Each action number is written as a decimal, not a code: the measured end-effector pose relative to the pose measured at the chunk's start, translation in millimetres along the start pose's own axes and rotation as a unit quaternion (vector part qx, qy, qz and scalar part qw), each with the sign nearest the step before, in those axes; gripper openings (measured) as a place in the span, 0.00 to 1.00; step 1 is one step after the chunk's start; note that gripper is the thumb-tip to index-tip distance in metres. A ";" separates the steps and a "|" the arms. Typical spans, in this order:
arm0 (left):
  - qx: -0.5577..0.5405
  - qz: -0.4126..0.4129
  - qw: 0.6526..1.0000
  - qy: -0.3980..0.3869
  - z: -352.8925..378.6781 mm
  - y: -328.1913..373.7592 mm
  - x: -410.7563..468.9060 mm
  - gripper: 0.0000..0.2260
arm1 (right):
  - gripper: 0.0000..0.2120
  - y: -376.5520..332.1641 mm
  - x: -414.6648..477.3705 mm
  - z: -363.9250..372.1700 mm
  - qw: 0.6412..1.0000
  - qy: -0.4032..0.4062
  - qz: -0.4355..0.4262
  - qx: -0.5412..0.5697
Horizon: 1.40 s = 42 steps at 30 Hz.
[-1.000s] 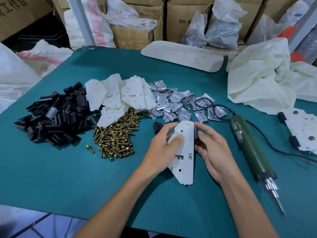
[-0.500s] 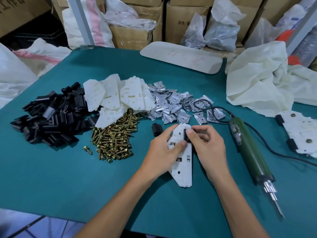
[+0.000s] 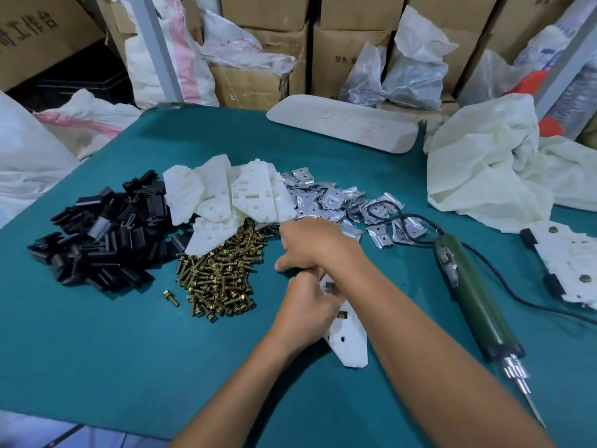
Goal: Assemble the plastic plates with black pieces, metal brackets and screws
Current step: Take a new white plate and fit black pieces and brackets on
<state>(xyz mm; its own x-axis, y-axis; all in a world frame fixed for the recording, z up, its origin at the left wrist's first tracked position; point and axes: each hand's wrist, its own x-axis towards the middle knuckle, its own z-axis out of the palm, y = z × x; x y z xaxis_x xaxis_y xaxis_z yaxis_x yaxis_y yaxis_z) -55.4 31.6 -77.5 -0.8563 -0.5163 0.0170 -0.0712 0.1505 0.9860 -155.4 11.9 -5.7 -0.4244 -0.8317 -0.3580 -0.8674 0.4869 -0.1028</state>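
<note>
My head camera looks forward and down across the table [image 3: 97, 350], close above my left hand [image 3: 303, 313] and right hand [image 3: 310, 244].

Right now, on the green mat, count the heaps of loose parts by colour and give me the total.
Black: 1, the black pieces
White: 1, the plastic plates
Silver: 1, the metal brackets
Brass: 1, the screws
Total: 4 heaps

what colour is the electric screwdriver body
Dark green; the electric screwdriver shows best in the head view.
</note>
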 end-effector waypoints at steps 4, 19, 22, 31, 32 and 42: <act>0.014 -0.022 1.000 -0.004 -1.3 -2.5 0.1 0.07 | 0.09 6.8 1.3 3.0 0.999 0.026 0.030 0.011; -0.185 -0.046 0.980 0.064 -15.1 -7.0 16.9 0.14 | 0.16 69.1 -103.9 38.3 0.634 0.192 0.004 0.749; -0.208 -0.060 0.973 0.080 -13.0 -9.0 16.6 0.16 | 0.21 77.0 -125.1 67.7 0.653 0.184 0.075 0.731; -0.200 -0.062 0.974 0.085 -14.4 -7.2 14.3 0.15 | 0.13 57.1 -131.3 91.5 0.669 0.116 0.113 0.725; -0.193 -0.059 0.976 0.086 -13.7 -7.3 14.1 0.15 | 0.13 55.5 -131.6 91.3 0.663 0.126 0.114 0.730; -0.132 -0.051 0.980 0.143 -5.9 -11.0 12.8 0.22 | 0.06 50.9 -131.3 109.5 0.783 0.252 0.151 0.549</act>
<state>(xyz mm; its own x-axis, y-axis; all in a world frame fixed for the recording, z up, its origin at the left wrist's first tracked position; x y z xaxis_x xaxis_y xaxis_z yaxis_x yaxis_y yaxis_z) -62.6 18.4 -87.1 -0.6710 -0.7376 -0.0749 0.0186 -0.1177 0.9929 -115.3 175.1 -65.5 -0.8558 -0.4991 -0.1361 -0.0798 0.3873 -0.9185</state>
